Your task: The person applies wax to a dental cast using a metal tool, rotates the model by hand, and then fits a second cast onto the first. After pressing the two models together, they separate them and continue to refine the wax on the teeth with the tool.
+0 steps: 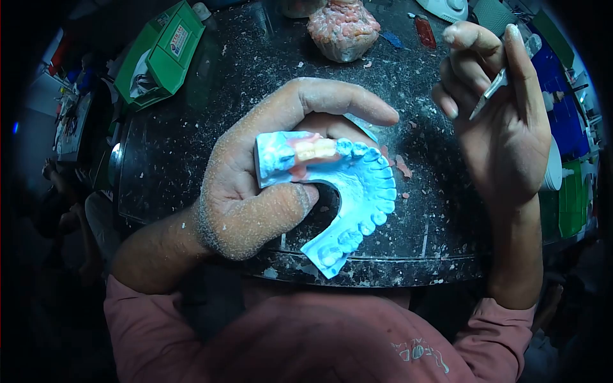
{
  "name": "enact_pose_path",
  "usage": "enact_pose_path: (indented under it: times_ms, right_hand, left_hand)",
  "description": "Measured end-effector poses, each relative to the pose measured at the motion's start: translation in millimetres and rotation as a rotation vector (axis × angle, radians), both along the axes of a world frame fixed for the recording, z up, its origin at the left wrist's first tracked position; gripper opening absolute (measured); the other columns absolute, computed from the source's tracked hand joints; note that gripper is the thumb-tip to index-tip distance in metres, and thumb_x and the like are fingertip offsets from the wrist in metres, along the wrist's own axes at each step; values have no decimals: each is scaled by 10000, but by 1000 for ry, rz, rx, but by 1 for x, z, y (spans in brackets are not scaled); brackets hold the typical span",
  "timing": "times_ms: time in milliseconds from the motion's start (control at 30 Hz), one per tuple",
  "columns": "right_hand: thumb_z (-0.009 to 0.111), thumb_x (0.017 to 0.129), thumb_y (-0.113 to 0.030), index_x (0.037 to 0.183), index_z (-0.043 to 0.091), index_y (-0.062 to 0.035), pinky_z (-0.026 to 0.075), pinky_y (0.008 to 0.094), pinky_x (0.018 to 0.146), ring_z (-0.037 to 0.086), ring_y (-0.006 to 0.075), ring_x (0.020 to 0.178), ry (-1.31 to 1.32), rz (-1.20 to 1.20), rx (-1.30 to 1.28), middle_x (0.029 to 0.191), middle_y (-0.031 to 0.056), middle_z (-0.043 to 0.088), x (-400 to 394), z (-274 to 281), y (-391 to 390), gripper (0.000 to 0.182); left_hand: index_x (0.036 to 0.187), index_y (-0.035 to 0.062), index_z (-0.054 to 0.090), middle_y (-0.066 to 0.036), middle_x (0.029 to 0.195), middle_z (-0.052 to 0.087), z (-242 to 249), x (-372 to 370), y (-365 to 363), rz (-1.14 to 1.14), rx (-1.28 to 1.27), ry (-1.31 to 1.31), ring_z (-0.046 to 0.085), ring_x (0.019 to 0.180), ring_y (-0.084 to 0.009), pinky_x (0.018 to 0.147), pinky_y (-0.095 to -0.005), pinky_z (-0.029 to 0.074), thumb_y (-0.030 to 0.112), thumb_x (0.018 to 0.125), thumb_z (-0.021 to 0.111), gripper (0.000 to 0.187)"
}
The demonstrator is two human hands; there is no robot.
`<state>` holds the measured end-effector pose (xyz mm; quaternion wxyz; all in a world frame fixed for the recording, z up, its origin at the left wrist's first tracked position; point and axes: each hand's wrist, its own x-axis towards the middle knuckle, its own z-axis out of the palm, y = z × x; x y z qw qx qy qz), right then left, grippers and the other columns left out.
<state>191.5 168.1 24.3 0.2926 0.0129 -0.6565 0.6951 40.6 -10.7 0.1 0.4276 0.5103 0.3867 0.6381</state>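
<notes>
In the middle of the head view, a blue horseshoe-shaped dental cast (365,182) is held by its left end, tilted above the table. My left hand (239,172) is closed on it, with the thumb along the inner edge and the fingers behind. Pale yellowish teeth (315,149) set in pink wax (297,171) sit on the cast near that thumb. At the right, raised and apart from the cast, my right hand (501,121) holds a small pointed carving knife (489,94) between its fingers, blade pointing down-left. The fingers partly hide its handle. Pale dust coats my left hand.
Beneath is a dark, scuffed worktable (185,185) with pink wax scraps (403,167). A lumpy pink mass (343,32) stands at the back, near a dark red piece (424,32). A green bin (163,54) lies back left; white round items (553,167) are beyond my right wrist.
</notes>
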Motion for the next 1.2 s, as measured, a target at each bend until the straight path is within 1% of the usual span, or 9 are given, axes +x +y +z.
enact_pose_path:
  times_ms: [400, 500, 533, 700, 767, 833, 933, 1033, 1200]
  right_hand:
    - [594, 914, -154, 1177, 433, 52, 573, 312, 673, 678, 243, 744, 81, -35, 417, 856, 140, 607, 7, 0, -29, 371]
    - [676, 846, -132, 1006, 614, 35, 555, 303, 671, 659, 208, 723, 119, 118, 801, 805, 126, 632, 3, 7, -6, 239]
    - [697, 810, -104, 912, 668, 15, 545, 313, 713, 650, 201, 758, 67, 86, 650, 837, 136, 644, 3, 4, -12, 159]
    - [689, 775, -52, 930, 660, 20, 532, 354, 820, 654, 223, 867, 108, 149, 638, 888, 144, 654, 3, -10, -18, 174]
    - [676, 777, -16, 923, 661, 20, 533, 357, 829, 657, 229, 886, 50, -85, 145, 916, 154, 658, 2, -2, -51, 151]
    - [664, 761, 33, 924, 660, 21, 534, 345, 822, 656, 227, 888, -46, -85, 248, 946, 164, 659, 6, 6, -42, 163]
    - [666, 720, 60, 938, 655, 21, 540, 322, 794, 654, 218, 876, 201, 60, 995, 930, 165, 655, -2, 6, -16, 222]
    - [645, 721, 63, 942, 657, 19, 540, 318, 788, 653, 212, 872, 194, 69, 466, 896, 154, 649, -3, -7, -25, 226]
    - [626, 714, 58, 945, 656, 16, 545, 311, 755, 653, 203, 850, 108, 84, 700, 896, 147, 640, 0, 3, -21, 236]
  left_hand:
    - [1313, -38, 344, -191, 1150, 565, 8, 1, -6, -43, -250, -171, 640, 920, -225, 788, -317, 534, 277, 746, 705, 742]
    - [1315, -39, 335, -189, 1149, 572, 6, 4, -3, 10, -191, -170, 633, 952, -222, 797, -322, 533, 289, 740, 716, 764]
    - [1304, -87, 335, -188, 1175, 576, 4, -2, -5, -108, -123, -141, 566, 1111, -192, 996, -320, 405, 109, 765, 530, 606]
    - [1307, -81, 348, -184, 1155, 586, 11, -4, -4, -91, -227, -196, 586, 1087, -192, 954, -316, 447, 170, 721, 580, 678]
    - [1329, -43, 332, -191, 1154, 577, 16, -2, -4, -48, -318, -295, 586, 1081, -242, 961, -352, 442, 246, 694, 736, 807]
    - [1341, -46, 315, -192, 1131, 585, 16, -4, -5, -44, -314, -301, 589, 1074, -246, 961, -354, 445, 224, 690, 731, 818]
    - [1342, -52, 308, -208, 1152, 578, 15, -6, -5, -105, -349, -281, 587, 1082, -254, 961, -357, 449, 212, 700, 721, 808]
    - [1337, -56, 306, -221, 1172, 575, 7, -4, -3, -82, -268, -285, 583, 1093, -262, 959, -358, 450, 209, 704, 720, 802]
    - [1331, -70, 294, -234, 1171, 576, 3, -3, -3, -87, -220, -301, 583, 1100, -272, 971, -367, 444, 204, 720, 707, 787]
